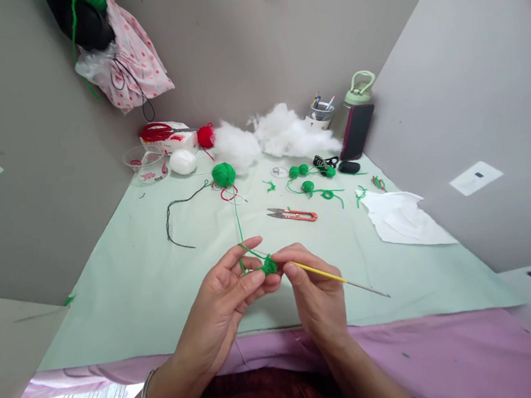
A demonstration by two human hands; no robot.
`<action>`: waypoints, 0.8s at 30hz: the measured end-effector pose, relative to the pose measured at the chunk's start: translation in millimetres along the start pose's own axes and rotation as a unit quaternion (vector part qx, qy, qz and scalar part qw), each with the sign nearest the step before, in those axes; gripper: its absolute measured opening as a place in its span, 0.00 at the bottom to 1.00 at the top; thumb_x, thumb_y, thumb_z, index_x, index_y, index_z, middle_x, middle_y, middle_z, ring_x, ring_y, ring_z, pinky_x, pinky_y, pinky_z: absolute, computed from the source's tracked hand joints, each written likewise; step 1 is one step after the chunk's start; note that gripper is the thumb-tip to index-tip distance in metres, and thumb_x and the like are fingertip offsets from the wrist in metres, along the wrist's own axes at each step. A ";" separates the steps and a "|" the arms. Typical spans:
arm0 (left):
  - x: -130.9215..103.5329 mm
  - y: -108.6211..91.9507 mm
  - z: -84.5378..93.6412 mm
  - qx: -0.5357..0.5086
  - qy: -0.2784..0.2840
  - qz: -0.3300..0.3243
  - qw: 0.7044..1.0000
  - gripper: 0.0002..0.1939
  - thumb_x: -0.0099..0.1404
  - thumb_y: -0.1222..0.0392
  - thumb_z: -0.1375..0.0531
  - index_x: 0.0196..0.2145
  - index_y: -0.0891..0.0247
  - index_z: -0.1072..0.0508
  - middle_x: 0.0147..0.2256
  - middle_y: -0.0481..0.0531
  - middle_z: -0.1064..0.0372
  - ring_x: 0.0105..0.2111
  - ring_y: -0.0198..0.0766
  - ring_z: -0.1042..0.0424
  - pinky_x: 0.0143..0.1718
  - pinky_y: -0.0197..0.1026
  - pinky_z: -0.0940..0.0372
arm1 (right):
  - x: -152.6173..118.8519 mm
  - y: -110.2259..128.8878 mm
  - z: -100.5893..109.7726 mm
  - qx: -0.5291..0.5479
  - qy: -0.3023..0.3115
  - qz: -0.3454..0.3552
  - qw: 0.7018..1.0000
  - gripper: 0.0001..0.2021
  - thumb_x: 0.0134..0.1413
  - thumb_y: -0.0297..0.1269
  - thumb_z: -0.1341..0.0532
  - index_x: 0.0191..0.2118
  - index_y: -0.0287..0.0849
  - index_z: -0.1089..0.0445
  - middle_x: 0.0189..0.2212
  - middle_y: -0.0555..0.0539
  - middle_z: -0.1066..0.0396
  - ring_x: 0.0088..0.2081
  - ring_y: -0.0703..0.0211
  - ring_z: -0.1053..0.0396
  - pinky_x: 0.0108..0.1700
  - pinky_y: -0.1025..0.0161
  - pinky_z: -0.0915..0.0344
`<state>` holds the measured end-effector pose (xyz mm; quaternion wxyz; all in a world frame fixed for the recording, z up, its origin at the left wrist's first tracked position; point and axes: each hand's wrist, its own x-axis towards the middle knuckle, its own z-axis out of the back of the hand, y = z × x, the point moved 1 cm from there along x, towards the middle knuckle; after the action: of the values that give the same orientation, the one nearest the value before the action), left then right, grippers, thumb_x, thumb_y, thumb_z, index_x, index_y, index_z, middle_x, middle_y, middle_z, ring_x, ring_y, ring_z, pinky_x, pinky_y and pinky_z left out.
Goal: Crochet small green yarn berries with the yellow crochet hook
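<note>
Between thumb and fingers, my left hand (229,287) pinches a small green crocheted piece (269,265), with green yarn looped over its raised index finger. That strand runs back across the table to a green yarn ball (223,174). My right hand (315,284) grips a crochet hook (324,273) with a yellow handle, pencil-style. One end of the hook points right, past the hand; the working tip meets the green piece and is mostly hidden by fingers and yarn. Orange thread snips (292,215) lie just beyond my hands.
White stuffing (285,131), a white yarn ball (183,162) and a red yarn ball (205,136) sit along the back. Small green crocheted balls (307,187) lie right of centre. A bottle (351,106) and a leaning phone (358,132) stand back right; white paper (402,217) lies at right.
</note>
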<state>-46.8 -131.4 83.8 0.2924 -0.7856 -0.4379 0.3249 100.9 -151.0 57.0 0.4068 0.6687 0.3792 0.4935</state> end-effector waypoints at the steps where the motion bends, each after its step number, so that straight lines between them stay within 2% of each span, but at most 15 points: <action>1: 0.1 0.2 0.4 0.010 0.001 -0.013 1.000 0.22 0.62 0.62 0.28 0.54 0.58 0.21 0.37 0.46 0.27 0.39 0.37 0.22 0.50 0.42 0.28 | 0.4 0.2 0.2 0.005 0.001 -0.007 1.000 0.07 0.66 0.40 0.34 0.42 0.52 0.17 0.34 0.48 0.22 0.37 0.57 0.27 0.40 0.59 0.31; 6: 0.2 0.4 4.3 0.096 -0.002 -0.076 0.992 0.25 0.64 0.61 0.29 0.58 0.54 0.25 0.35 0.44 0.29 0.39 0.36 0.26 0.50 0.41 0.31 | 3.2 -1.3 2.6 0.049 0.010 -0.051 0.997 0.06 0.67 0.41 0.35 0.41 0.49 0.19 0.33 0.49 0.25 0.32 0.61 0.29 0.37 0.60 0.32; 10: -0.9 1.1 6.1 0.166 -0.030 -0.098 0.981 0.29 0.65 0.61 0.30 0.62 0.53 0.28 0.35 0.45 0.29 0.35 0.34 0.31 0.41 0.38 0.34 | 8.0 3.1 4.3 0.046 0.027 0.002 0.999 0.07 0.67 0.40 0.35 0.39 0.51 0.19 0.33 0.49 0.25 0.34 0.59 0.30 0.38 0.60 0.33; 12: -2.0 1.9 5.4 0.194 -0.037 -0.102 0.975 0.31 0.64 0.60 0.30 0.63 0.52 0.29 0.36 0.45 0.30 0.33 0.34 0.33 0.38 0.38 0.35 | 7.8 5.8 3.4 0.005 0.047 0.025 0.999 0.08 0.68 0.38 0.36 0.40 0.52 0.18 0.35 0.47 0.24 0.38 0.56 0.28 0.40 0.57 0.31; 14: -3.1 2.7 4.2 0.214 -0.044 -0.111 0.970 0.31 0.64 0.61 0.30 0.64 0.52 0.30 0.36 0.45 0.29 0.32 0.33 0.34 0.38 0.38 0.35 | 4.0 6.8 1.5 -0.101 0.047 0.079 0.991 0.09 0.67 0.34 0.36 0.44 0.54 0.17 0.39 0.46 0.22 0.42 0.53 0.26 0.42 0.55 0.29; 16: -3.8 3.4 3.3 0.211 -0.046 -0.111 0.970 0.32 0.64 0.61 0.30 0.64 0.53 0.30 0.36 0.45 0.28 0.31 0.33 0.34 0.37 0.38 0.36 | -2.5 6.0 -0.9 -0.218 0.014 0.170 0.961 0.16 0.64 0.28 0.35 0.50 0.58 0.19 0.43 0.45 0.20 0.44 0.51 0.25 0.44 0.52 0.28; 18: -3.9 3.9 2.8 0.180 -0.037 -0.090 0.979 0.32 0.64 0.60 0.30 0.64 0.54 0.30 0.35 0.45 0.28 0.29 0.31 0.35 0.33 0.37 0.37 | -8.5 5.1 -2.7 -0.266 -0.035 0.246 0.931 0.22 0.62 0.25 0.34 0.54 0.62 0.21 0.46 0.45 0.20 0.44 0.49 0.25 0.43 0.50 0.27; 19: -3.7 4.0 2.8 0.159 -0.027 -0.074 0.984 0.32 0.64 0.59 0.29 0.64 0.55 0.30 0.35 0.45 0.29 0.27 0.30 0.36 0.31 0.36 0.38 | -9.9 5.3 -3.0 -0.257 -0.048 0.256 0.931 0.23 0.62 0.25 0.34 0.55 0.64 0.21 0.47 0.45 0.19 0.44 0.49 0.24 0.43 0.50 0.27; 22: -2.7 4.0 3.5 0.112 -0.003 -0.033 0.993 0.32 0.62 0.57 0.28 0.62 0.58 0.28 0.35 0.45 0.29 0.25 0.28 0.37 0.28 0.35 0.39 | -6.1 9.0 -2.3 -0.157 -0.008 0.184 0.970 0.17 0.65 0.28 0.35 0.51 0.61 0.20 0.43 0.47 0.19 0.43 0.50 0.24 0.41 0.52 0.27; 24: -2.1 4.1 4.6 0.111 -0.004 -0.036 0.993 0.32 0.63 0.58 0.28 0.62 0.57 0.28 0.35 0.45 0.30 0.26 0.28 0.37 0.28 0.35 0.40 | -0.9 12.1 -0.9 -0.113 0.033 0.126 0.985 0.14 0.68 0.30 0.37 0.48 0.58 0.19 0.39 0.47 0.19 0.41 0.52 0.23 0.40 0.54 0.26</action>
<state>-49.1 -134.3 78.5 0.3872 -0.7309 -0.4281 0.3642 101.1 -156.3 68.0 0.4016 0.6444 0.2473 0.6019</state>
